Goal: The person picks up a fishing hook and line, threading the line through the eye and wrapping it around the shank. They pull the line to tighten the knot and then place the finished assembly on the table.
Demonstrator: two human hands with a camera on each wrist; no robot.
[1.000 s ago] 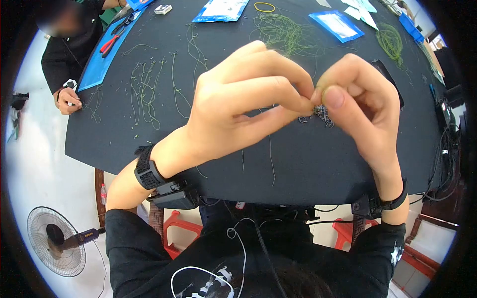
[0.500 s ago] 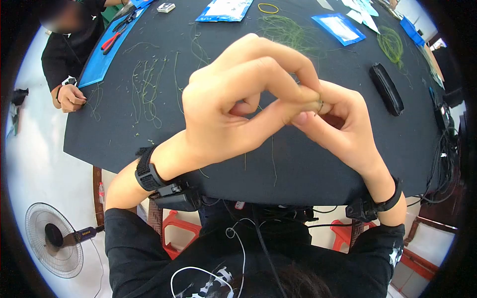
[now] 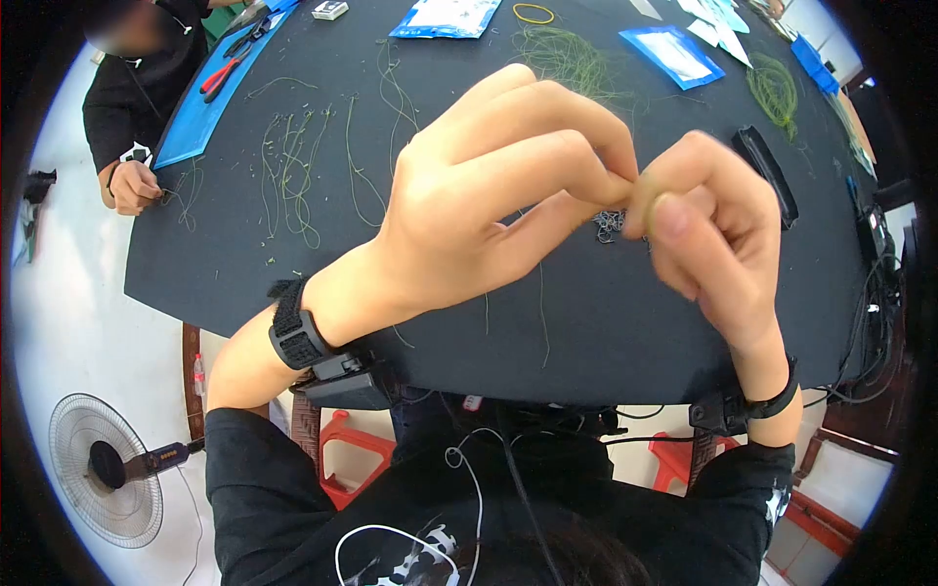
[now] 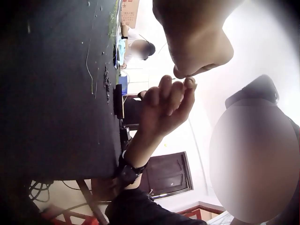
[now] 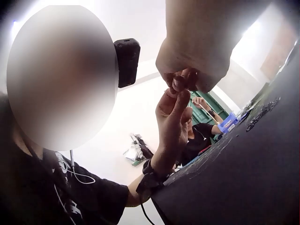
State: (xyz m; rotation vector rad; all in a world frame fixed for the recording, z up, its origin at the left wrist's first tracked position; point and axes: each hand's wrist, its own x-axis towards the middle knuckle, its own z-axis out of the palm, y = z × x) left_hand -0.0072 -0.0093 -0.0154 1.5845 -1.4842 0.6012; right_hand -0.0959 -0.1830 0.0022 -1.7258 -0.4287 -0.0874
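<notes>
My left hand point(image 3: 459, 200) is raised over the table, its thumb and fingertips pinching a small fish hook mostly hidden by them. Right beside those fingertips, my right hand point(image 3: 721, 239) pinches thin green fishing line between thumb and forefinger, other fingers curled. A thin dark bit shows between the two hands in the left wrist view, where the right hand point(image 4: 164, 105) is below. In the right wrist view the left hand point(image 5: 173, 112) points up at the right one. Behind the fingertips lies a pile of small metal hooks point(image 3: 608, 229).
Loose green line point(image 3: 567, 63) and a coil point(image 3: 774, 90) lie at the back; cut strands point(image 3: 293, 186) lie left. Blue-white packets point(image 3: 672, 57), a long black case point(image 3: 767, 176) and red-handled pliers point(image 3: 220, 80) are on the dark table point(image 3: 635, 342). Another person point(image 3: 132, 186) sits left.
The right hand closed in around the left fingertips half a second ago, and has now drawn back to the right. The left hand keeps its pinch, shifting slightly right.
</notes>
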